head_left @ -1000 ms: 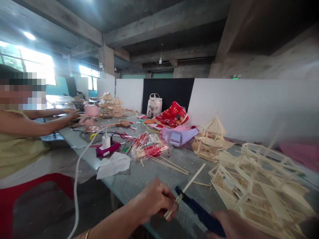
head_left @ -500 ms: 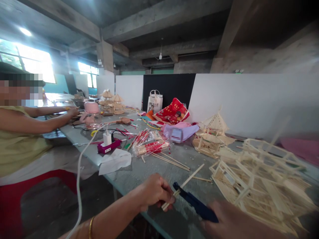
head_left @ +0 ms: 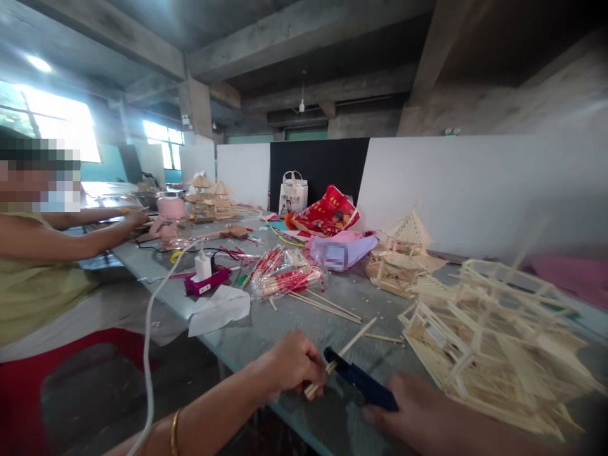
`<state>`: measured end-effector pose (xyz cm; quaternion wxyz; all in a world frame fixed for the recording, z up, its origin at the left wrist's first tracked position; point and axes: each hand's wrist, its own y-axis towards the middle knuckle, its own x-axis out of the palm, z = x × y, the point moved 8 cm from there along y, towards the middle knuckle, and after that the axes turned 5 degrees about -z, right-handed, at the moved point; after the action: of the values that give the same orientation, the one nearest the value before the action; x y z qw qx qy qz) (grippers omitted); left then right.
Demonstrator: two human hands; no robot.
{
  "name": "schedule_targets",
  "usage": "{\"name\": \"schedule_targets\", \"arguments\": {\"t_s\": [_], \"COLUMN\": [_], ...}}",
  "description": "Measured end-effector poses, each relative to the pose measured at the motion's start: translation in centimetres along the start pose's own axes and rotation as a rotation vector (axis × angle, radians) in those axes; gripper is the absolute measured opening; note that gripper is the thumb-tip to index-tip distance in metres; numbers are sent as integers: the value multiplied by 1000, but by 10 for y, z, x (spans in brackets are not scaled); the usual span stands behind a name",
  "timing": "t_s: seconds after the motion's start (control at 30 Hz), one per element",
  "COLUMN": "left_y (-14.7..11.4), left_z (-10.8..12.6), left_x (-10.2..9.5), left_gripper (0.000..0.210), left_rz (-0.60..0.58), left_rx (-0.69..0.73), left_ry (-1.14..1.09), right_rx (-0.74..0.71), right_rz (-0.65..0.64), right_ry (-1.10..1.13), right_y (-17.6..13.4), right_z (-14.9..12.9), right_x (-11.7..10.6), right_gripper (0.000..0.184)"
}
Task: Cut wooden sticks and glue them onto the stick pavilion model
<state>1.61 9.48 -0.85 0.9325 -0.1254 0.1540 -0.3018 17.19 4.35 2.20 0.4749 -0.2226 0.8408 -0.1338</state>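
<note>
My left hand (head_left: 298,364) is closed around thin wooden sticks (head_left: 357,335) near the table's front edge. One stick reaches out to the upper right, and the short ends poke out below my fingers. My right hand (head_left: 403,405), slightly blurred, grips the handle of a dark blue cutter-like tool (head_left: 363,383); its exact kind is unclear. The tool's black head lies across the sticks just beside my left fingertips. More loose sticks (head_left: 327,307) lie on the table beyond my hands.
To the right stand an openwork stick model (head_left: 494,335) and a smaller roofed one (head_left: 403,253). Chopsticks in plastic packs (head_left: 289,278), a purple power strip (head_left: 206,282) and a white cable (head_left: 151,335) lie leftward. Another person (head_left: 42,253) sits at the far left.
My right hand and the blue tool have shifted slightly left, staying at the sticks. My left hand holds its grip on the sticks. The view has moved a little.
</note>
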Motion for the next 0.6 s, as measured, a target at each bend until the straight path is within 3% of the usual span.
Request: {"name": "schedule_targets", "arguments": {"t_s": [0.1, 0.23, 0.43, 0.6], "left_y": [2, 7, 12, 16], "left_z": [0, -1, -6, 0], "left_x": [-1, -4, -6, -7], "left_gripper": [11, 13, 18, 16], "left_rz": [-1, 13, 16, -13], "left_rx": [-9, 1, -1, -10], "left_ry": [60, 152, 198, 189], "right_rx": [30, 51, -70, -37], "right_rz": [-22, -170, -6, -67], "right_ry": [-14, 75, -24, 118], "right_y": [5, 12, 12, 12], "right_z": [5, 8, -9, -2], "right_x": [6, 16, -3, 10], "right_gripper": [30, 31, 31, 25]}}
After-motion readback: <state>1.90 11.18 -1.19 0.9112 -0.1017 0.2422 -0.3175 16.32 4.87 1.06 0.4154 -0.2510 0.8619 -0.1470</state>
